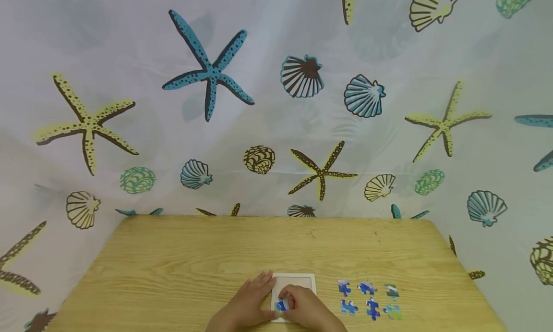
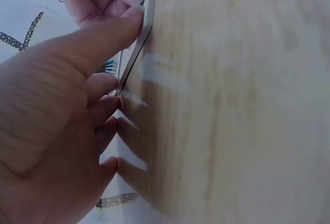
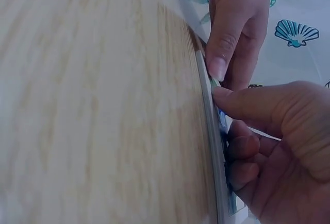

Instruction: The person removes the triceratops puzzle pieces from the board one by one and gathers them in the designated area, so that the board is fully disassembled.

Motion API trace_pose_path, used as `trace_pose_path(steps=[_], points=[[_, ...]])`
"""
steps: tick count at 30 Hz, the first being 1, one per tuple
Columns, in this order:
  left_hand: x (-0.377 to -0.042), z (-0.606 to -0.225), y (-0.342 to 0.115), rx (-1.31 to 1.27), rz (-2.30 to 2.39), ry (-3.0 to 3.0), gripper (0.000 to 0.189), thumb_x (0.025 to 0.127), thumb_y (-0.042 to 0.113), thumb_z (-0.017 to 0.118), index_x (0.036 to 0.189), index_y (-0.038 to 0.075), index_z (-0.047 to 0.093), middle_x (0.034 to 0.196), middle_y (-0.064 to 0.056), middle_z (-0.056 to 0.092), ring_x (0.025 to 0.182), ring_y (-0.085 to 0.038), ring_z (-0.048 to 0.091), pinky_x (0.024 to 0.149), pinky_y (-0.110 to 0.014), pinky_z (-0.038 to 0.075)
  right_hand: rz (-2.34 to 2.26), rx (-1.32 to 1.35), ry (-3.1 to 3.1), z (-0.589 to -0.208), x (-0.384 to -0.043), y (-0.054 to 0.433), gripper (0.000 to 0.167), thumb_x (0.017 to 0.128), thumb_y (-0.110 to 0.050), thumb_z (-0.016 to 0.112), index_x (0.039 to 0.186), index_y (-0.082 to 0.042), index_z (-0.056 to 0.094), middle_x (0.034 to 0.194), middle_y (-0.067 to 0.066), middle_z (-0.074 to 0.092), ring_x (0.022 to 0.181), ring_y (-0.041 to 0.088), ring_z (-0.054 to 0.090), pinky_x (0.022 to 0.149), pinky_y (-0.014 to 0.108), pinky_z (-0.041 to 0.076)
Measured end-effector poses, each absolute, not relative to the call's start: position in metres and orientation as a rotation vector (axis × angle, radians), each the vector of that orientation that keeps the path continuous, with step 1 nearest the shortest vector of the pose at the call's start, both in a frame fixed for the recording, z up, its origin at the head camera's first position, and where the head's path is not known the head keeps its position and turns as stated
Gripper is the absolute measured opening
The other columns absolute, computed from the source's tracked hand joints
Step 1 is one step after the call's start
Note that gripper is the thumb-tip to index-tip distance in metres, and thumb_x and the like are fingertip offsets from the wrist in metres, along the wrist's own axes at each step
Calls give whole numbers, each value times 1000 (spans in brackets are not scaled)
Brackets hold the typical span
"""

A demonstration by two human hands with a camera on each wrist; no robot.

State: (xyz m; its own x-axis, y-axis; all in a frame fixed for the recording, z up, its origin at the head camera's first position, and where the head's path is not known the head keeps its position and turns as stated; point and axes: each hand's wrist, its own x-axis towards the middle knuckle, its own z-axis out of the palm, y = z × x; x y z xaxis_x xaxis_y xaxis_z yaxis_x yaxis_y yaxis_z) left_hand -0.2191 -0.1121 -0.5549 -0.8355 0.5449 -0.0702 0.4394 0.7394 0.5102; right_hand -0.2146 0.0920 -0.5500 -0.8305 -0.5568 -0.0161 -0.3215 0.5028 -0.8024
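A white-rimmed puzzle tray (image 1: 295, 275) lies on the table in the head view. My left hand (image 1: 251, 301) rests along its left side, fingers mostly straight, the thumb at the lower left corner. Inside that corner, my right hand (image 1: 306, 307) pinches a blue and green jigsaw piece (image 1: 282, 305) between thumb and fingers. The piece is partly covered by the fingers. In the right wrist view both thumbs meet at the tray's edge (image 3: 209, 116), and only a sliver of the piece shows.
Several loose jigsaw pieces (image 1: 373, 309) lie in two rows right of the tray. The wooden table (image 1: 181, 260) meets a pale curtain (image 1: 268, 120) printed with starfish and shells at its back and sides.
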Motion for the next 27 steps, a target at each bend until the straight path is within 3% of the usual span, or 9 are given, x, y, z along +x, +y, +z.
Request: trace_pose_path(steps=[23, 27], points=[[-218, -545, -114, 779, 762, 2686, 86, 77, 47, 73, 142, 1, 40, 152, -16, 29, 140, -36, 22, 109, -59, 19, -1200, -657, 2547, -546, -210, 85, 35, 74, -1, 73, 99, -14, 52, 77, -5, 48, 65, 4, 43, 60, 21, 39], [-219, -546, -114, 782, 766, 2679, 87, 76, 47, 73, 142, 0, 40, 152, -17, 29, 140, -37, 23, 108, -60, 19, -1304, -602, 2527, -547, -208, 86, 25, 79, -1, 68, 95, -12, 53, 75, -6, 50, 63, 4, 44, 58, 20, 39]])
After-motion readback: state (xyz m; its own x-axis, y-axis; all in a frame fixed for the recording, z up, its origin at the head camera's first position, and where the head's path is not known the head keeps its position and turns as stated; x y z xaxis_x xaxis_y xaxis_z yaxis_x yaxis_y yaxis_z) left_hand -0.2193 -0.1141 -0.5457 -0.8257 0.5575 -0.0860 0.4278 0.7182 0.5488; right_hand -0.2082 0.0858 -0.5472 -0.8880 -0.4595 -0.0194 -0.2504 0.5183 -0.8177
